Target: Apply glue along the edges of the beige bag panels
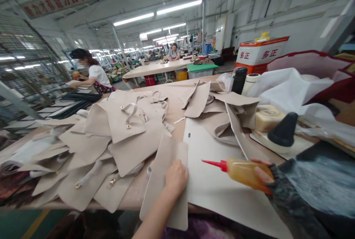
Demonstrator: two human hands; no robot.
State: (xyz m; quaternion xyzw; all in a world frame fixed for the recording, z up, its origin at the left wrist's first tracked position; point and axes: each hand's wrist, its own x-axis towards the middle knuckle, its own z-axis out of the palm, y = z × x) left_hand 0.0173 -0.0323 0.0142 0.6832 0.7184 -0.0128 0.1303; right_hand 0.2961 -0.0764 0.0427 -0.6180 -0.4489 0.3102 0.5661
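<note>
My left hand presses flat on a beige leather panel that lies at the near table edge, beside a large off-white board. My right hand, in a dark knitted sleeve, grips an amber squeeze bottle with a red nozzle. The bottle lies sideways, its tip pointing left over the board, a short way from my left hand.
Several beige bag panels with straps and gold fittings are heaped at left and centre. A black cone-topped bottle, white cloth and a red-and-white box stand at right. A person sits at far left, another farther back.
</note>
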